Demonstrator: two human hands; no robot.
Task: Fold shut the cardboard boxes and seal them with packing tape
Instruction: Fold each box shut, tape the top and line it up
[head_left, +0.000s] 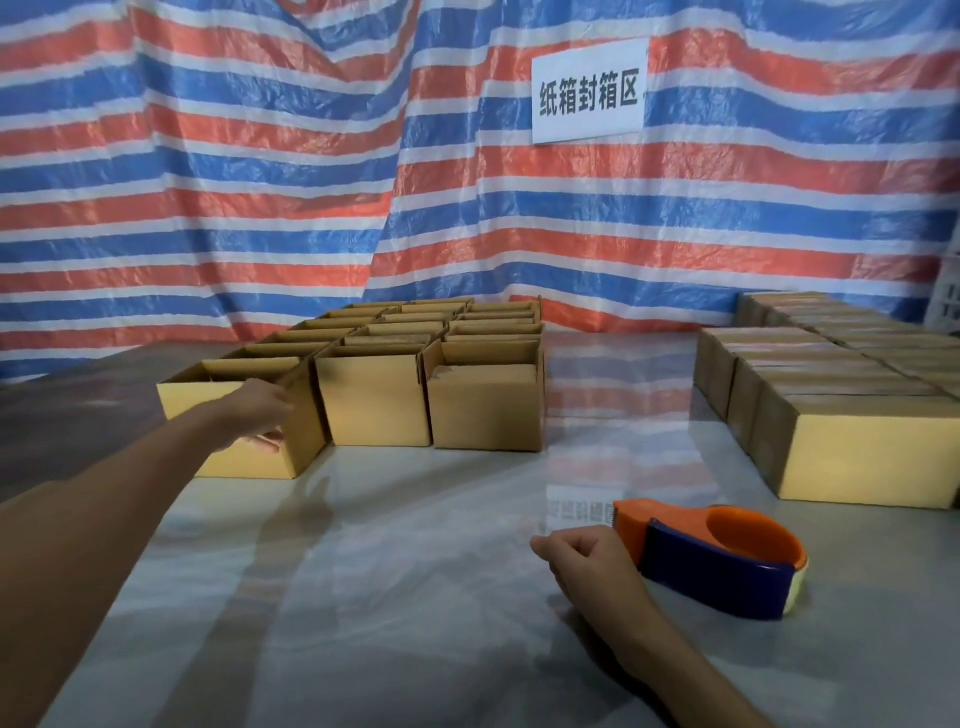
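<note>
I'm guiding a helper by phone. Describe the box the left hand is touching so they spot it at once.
Find the block of open boxes on the left of the table. In its front row of three, it is the leftmost box, the only one the left hand touches.

Left hand (257, 410) fingers (267, 440) are blurred against the nearest open box (192, 400). The right edge crops the sealed boxes (857, 415) and a white crate (951, 296).
</note>
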